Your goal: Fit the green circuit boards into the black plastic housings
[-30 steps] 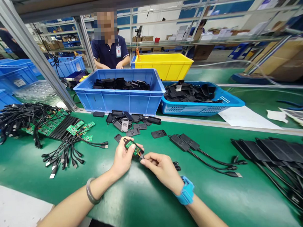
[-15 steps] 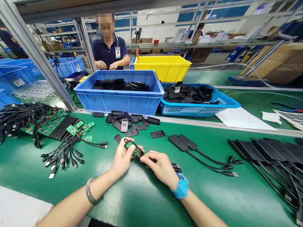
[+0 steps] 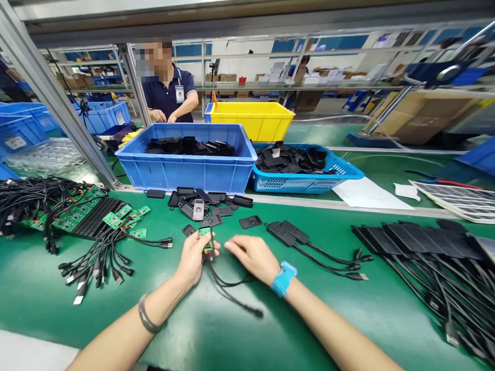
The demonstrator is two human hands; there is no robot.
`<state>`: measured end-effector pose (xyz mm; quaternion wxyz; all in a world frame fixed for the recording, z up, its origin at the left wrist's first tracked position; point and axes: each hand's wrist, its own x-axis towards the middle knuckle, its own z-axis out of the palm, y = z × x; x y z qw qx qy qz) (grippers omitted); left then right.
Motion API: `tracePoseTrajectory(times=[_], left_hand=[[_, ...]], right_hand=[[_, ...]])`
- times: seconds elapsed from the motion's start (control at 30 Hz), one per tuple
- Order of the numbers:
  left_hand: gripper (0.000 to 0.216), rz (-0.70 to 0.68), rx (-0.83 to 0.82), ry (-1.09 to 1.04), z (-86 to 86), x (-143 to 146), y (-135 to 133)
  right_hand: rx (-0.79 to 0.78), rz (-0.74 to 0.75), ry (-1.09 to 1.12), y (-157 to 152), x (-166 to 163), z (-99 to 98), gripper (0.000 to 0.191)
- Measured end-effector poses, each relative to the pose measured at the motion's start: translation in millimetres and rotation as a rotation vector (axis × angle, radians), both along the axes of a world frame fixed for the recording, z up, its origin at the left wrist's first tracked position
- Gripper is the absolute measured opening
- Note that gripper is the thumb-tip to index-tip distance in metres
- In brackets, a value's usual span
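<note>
My left hand (image 3: 195,256) is closed around a green circuit board (image 3: 206,242) seated in a black plastic case half, thumb across its face. Dark cables (image 3: 224,286) hang from the board's lower end onto the green bench. Just to the right is my right hand (image 3: 252,255), apart from the board, its fingers loosely bent and nothing visible in them. Beyond the hands lies a small pile of black case pieces (image 3: 221,197), with a single black cover (image 3: 251,222) nearby. Two closed black cases with cables (image 3: 287,234) rest to the right.
Boards with cables (image 3: 101,244) are heaped on the left; many cased cables (image 3: 420,244) lie at right. Behind stand a blue bin (image 3: 186,174), a blue basket (image 3: 304,182) and a yellow bin (image 3: 255,117). A metal post (image 3: 61,100) rises at left; a co-worker (image 3: 169,93) stands opposite.
My right hand has come away from the board. My left hand has turned the board more upright, and its cables now show hanging below. The view has shifted slightly.
</note>
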<state>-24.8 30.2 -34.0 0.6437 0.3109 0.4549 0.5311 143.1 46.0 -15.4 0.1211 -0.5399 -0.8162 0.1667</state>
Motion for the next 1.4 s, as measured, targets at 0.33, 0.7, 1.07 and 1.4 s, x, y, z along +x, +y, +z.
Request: tracePoseTrajectory(times=[0.33,0.7,1.07,1.4], left_hand=[[0.044,-0.249,0.044,-0.069,0.2,-7.2,-1.8],[0.060,-0.324,0.040,-0.023,-9.2,-3.0,-5.0],[0.060,-0.458,0.036,-0.018,-2.4,0.0,-9.2],[0.042,-0.465,0.092,0.109,-3.9,2.5,-10.1]], right_hand=[[0.045,-0.367,-0.341,64.8,2.3,-3.5,0.039],[-0.128,-0.230,0.899,0.8,14.4,-6.1,0.053],[-0.261,-0.155,1.019,-20.3,-5.4,-11.6,0.032],[-0.311,-0.205,1.057,-18.8,-4.6,-18.0,0.036]])
